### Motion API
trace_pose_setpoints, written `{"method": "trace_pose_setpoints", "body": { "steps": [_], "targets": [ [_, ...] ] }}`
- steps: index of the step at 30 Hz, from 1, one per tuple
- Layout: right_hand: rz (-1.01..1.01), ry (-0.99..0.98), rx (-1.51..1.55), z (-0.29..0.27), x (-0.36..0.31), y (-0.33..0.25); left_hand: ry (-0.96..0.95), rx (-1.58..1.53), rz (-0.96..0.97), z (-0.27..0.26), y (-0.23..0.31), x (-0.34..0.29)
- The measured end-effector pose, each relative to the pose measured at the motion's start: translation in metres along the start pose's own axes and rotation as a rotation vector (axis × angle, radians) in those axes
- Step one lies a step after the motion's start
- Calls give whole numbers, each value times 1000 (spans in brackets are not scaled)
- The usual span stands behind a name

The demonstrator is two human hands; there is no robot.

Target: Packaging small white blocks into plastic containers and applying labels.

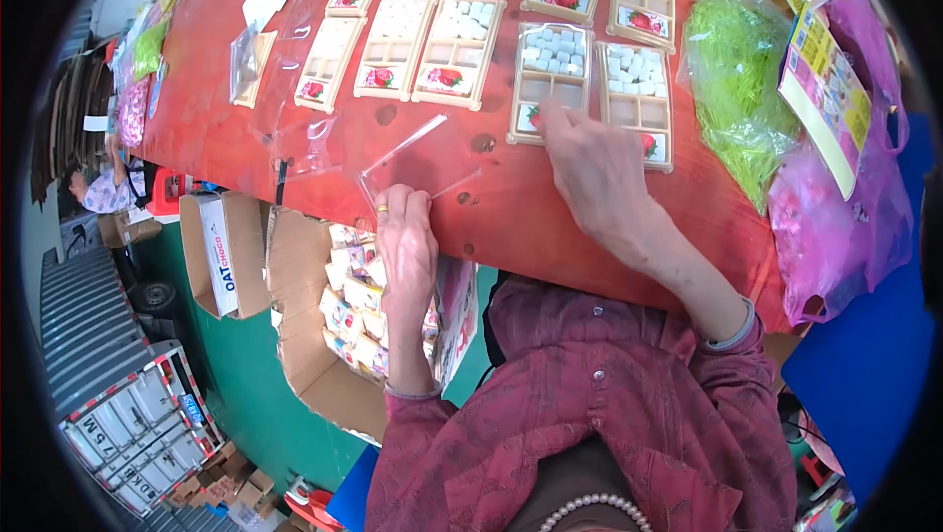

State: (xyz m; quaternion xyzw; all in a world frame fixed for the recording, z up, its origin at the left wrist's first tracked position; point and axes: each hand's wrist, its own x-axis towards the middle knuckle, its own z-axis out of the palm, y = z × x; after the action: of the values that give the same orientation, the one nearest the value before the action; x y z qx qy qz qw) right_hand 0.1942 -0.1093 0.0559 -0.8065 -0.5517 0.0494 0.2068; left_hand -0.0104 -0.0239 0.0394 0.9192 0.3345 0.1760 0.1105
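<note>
My left hand (405,237) is at the near table edge, its fingers closed on a clear plastic sleeve (398,151) that lies partly on the table. My right hand (599,173) reaches over the near end of a pale compartment tray (518,90), fingertips bunched and slightly blurred beside its strawberry-printed piece (531,117). What those fingers grip, if anything, is hidden. Small pale bluish blocks (553,49) fill the tray's far part. Just right of it, partly covered by my right hand, is another tray (637,112) with white blocks and a strawberry piece.
Several similar trays (447,78) stand in rows on the red-covered table (265,144). At the right lie a bag of green shreds (742,90) and a pink plastic bag (835,227). Below the table edge, a cardboard box (305,336) holds many small packs (359,296).
</note>
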Motion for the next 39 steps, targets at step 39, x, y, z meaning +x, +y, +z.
{"method": "trace_pose_setpoints", "body": {
  "steps": [39],
  "targets": [
    [276,-55,1028,21,57,6,84,-317,-76,27,11,51]
  ]
}}
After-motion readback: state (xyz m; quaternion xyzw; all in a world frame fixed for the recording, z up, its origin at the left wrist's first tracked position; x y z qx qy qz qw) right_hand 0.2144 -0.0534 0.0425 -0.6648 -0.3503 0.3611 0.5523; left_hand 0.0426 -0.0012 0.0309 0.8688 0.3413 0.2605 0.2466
